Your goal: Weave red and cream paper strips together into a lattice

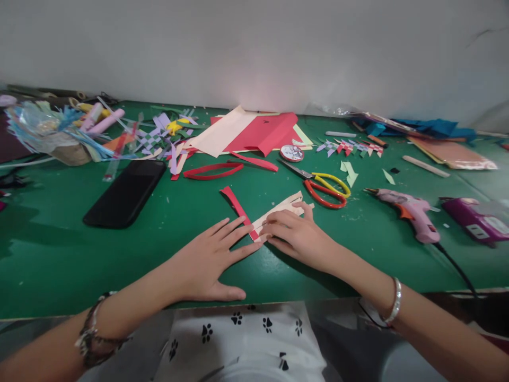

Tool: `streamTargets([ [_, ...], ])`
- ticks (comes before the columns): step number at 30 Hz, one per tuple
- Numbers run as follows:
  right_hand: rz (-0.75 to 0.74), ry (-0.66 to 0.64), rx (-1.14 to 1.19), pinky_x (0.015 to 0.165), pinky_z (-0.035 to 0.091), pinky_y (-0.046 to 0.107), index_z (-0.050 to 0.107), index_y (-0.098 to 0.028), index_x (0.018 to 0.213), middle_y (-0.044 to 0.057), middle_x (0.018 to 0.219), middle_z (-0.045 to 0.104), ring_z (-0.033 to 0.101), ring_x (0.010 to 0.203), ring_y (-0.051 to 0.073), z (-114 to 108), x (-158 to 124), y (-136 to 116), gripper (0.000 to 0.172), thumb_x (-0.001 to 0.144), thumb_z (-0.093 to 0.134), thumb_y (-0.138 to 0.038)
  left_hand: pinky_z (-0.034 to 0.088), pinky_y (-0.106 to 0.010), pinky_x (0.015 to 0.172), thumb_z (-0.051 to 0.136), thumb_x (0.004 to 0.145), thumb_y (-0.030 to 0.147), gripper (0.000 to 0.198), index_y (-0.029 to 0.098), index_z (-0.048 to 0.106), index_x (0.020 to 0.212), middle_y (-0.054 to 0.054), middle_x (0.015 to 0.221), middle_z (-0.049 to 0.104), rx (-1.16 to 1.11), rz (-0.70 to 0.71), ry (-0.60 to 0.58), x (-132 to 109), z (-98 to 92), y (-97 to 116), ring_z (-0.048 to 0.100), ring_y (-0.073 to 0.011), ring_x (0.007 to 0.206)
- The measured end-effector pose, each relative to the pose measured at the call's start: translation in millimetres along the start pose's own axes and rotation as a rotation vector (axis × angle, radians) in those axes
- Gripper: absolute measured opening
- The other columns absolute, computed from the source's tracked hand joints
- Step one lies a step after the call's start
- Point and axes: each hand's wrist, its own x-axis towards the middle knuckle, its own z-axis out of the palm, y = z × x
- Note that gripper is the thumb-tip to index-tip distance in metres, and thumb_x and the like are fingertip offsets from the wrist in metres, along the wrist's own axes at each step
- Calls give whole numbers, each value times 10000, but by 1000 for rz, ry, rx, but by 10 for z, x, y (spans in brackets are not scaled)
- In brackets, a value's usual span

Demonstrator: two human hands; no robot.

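Note:
My left hand [209, 260] lies flat on the green table [79, 265] with its fingers stretched out, the fingertips touching the near end of a red paper strip [236, 206]. My right hand [296, 233] rests beside it, fingers together and pressed down on several cream paper strips [280, 207] that fan out toward the scissors. The red and cream strips meet under my fingertips.
Scissors [324, 187] with yellow and red handles lie just beyond the strips. A pink glue gun [409, 211] and a purple device [475, 220] sit at the right. A black phone [126, 192] lies at the left. Red and cream paper sheets [254, 132], woven paper pieces and scraps cover the back.

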Motion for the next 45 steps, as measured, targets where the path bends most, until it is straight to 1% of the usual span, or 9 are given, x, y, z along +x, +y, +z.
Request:
streamTargets([
  [4, -8, 7, -18, 880, 145, 352, 594, -214, 873, 24, 943, 632, 560, 884, 138, 0, -2, -2, 198, 876, 396, -216, 192, -497, 1011, 431, 747, 625, 736, 247, 268, 1356, -126, 1391, 300, -31, 6, -13, 3, 1, -19, 241, -332, 1270],
  [8, -19, 12, -41, 896, 144, 354, 595, -213, 879, 12, 927, 640, 565, 859, 136, -10, -14, -11, 224, 882, 372, -208, 199, -507, 1007, 476, 734, 598, 733, 263, 270, 1353, -132, 1402, 274, -41, -8, -31, -1, -2, -21, 235, -329, 1273],
  [15, 3, 10, -86, 884, 195, 365, 549, -214, 1046, 67, 1094, 593, 503, 1018, 189, 2, -91, -44, 252, 875, 366, -243, 236, -508, 992, 525, 716, 567, 732, 274, 286, 1343, -146, 1424, 201, -54, -27, -30, -9, -2, -15, 216, -326, 1280],
  [24, 44, -68, -131, 948, 148, 450, 520, -245, 1133, 63, 1170, 566, 493, 1075, 204, 3, -172, -42, 313, 892, 323, -283, 219, -507, 1002, 526, 721, 555, 727, 286, 273, 1346, -125, 1429, 195, -75, -30, -8, -11, 12, -15, 208, -322, 1283],
  [31, 52, -46, -139, 960, 142, 459, 513, -247, 1151, 67, 1200, 552, 482, 1102, 203, 20, -197, -37, 341, 904, 283, -298, 229, -504, 999, 539, 721, 532, 720, 287, 276, 1345, -127, 1431, 192, -70, -40, -19, -5, -6, -7, 217, -322, 1281],
  [34, 44, -33, -195, 971, 140, 468, 439, -238, 1240, 83, 1295, 467, 395, 1195, 223, 18, -221, -23, 384, 903, 271, -314, 224, -502, 1001, 526, 734, 529, 708, 292, 266, 1348, -127, 1431, 195, -64, -43, -30, -9, -6, -5, 205, -313, 1288],
  [38, 3, -78, -229, 1021, 76, 479, 226, -205, 1367, 78, 1410, 286, 227, 1295, 235, 24, -249, -11, 557, 874, 288, -456, 201, -494, 1011, 500, 744, 543, 706, 293, 247, 1354, -117, 1434, 192, -55, -41, -29, -14, -1, -8, 186, -300, 1296],
  [41, 12, -125, -189, 1038, 65, 486, 159, -186, 1385, 79, 1422, 251, 218, 1300, 228, 43, -240, -8, 636, 856, 272, -521, 182, -496, 1018, 481, 748, 558, 699, 298, 249, 1353, -95, 1429, 220, -47, -44, -43, -14, -9, -7, 184, -299, 1297],
  [45, 30, -162, -160, 1044, 78, 486, 191, -184, 1378, 76, 1425, 242, 216, 1302, 224, 66, -219, -9, 640, 853, 246, -547, 170, -503, 1021, 451, 756, 577, 692, 295, 250, 1355, -67, 1412, 276, -41, -39, -67, -11, -26, -3, 199, -303, 1291],
])
